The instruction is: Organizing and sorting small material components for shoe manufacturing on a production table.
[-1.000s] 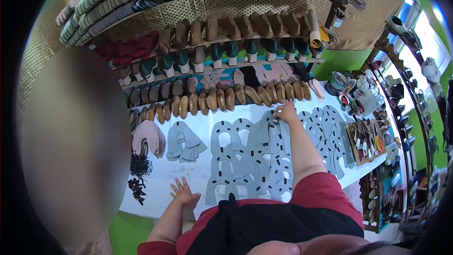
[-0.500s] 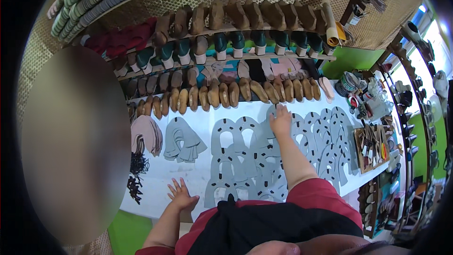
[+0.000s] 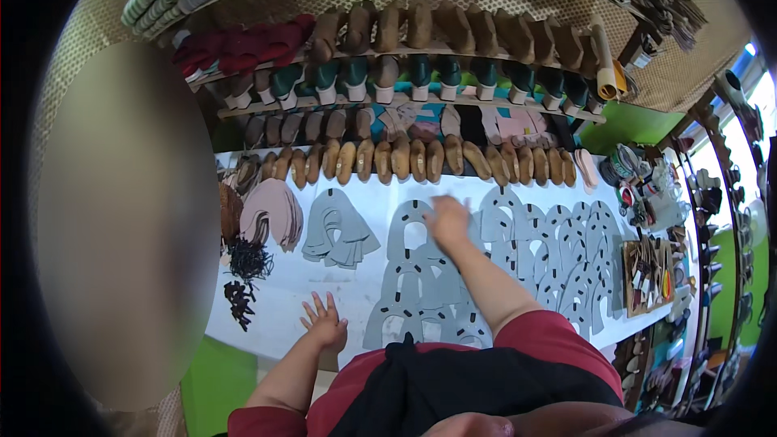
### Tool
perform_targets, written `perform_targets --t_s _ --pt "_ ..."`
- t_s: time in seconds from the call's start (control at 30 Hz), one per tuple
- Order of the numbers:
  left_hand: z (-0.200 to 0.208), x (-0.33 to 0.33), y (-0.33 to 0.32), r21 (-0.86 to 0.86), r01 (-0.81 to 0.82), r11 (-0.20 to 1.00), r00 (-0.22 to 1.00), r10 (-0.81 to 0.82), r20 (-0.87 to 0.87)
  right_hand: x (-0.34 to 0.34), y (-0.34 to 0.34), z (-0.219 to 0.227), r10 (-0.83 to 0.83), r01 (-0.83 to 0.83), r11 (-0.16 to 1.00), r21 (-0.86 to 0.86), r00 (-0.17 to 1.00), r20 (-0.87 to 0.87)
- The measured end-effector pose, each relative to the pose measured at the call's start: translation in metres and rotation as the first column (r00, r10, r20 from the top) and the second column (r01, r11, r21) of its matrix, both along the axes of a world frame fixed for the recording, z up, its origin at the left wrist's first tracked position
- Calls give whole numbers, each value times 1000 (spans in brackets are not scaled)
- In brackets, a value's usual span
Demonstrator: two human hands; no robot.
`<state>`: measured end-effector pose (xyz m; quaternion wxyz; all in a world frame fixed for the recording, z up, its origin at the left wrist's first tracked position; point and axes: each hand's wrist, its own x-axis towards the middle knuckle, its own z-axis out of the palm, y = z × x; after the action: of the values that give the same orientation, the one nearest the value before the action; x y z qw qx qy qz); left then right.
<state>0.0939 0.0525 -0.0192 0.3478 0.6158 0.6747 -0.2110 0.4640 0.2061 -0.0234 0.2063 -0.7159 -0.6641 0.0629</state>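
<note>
Several rows of grey U-shaped shoe-upper pieces [image 3: 421,287], each marked with small dark tabs, cover the middle and right of the white table [image 3: 332,283]. My right hand [image 3: 449,220] is stretched over their far edge, just right of an upper with a dark tab at its top. Motion blurs its fingers, and whether they hold anything is unclear. Near the table's front edge, my left hand [image 3: 325,325] is open with fingers spread, holding nothing. Beyond it lies a fanned stack of grey uppers [image 3: 336,235], with pink uppers [image 3: 273,214] to its left.
Black strips [image 3: 249,259] lie in small heaps at the left. Brown shoe lasts [image 3: 401,160] line the table's back, below shelves of more lasts. A tool tray [image 3: 647,275] and cans [image 3: 627,163] stand at the right. A blurred oval covers the far left.
My right hand has moved left and slightly nearer along the far edge of the grey uppers. My left hand stays spread near the front edge. The whole view has shifted.
</note>
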Motion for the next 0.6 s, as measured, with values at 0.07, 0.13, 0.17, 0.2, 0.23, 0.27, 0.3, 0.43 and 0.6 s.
perform_targets --t_s 0.07,0.13,0.17,0.2,0.23,0.27,0.3,0.43,0.6 --pt "2 2 3 1 3 1000 1000 -3 26 -42 12 -2 138 -145 988 -44 981 -137" --pt "4 3 6 -11 8 1000 1000 -8 30 -78 27 -17 205 -211 977 -12 960 -188" --pt "6 2 7 -20 17 1000 999 -16 35 -95 36 -19 219 -228 973 -29 957 -193" --pt "6 2 7 -17 6 1000 1000 -5 30 -109 43 -20 231 -244 969 -45 953 -197" --pt "6 4 7 -25 7 1000 999 -6 37 -120 49 -21 227 -232 973 -2 954 -194" --pt "5 4 7 -32 6 999 999 -4 42 -132 56 -19 240 -244 970 2 950 -198" --pt "4 3 7 -28 7 1000 999 -6 41 -142 65 -17 191 -201 979 -36 964 -184" --pt "2 0 5 -23 -10 1000 999 11 52 -171 84 -7 127 -140 983 -118 986 -111" --pt "3 1 7 -27 25 999 999 -24 45 -181 85 -16 139 -146 987 -68 984 -109"
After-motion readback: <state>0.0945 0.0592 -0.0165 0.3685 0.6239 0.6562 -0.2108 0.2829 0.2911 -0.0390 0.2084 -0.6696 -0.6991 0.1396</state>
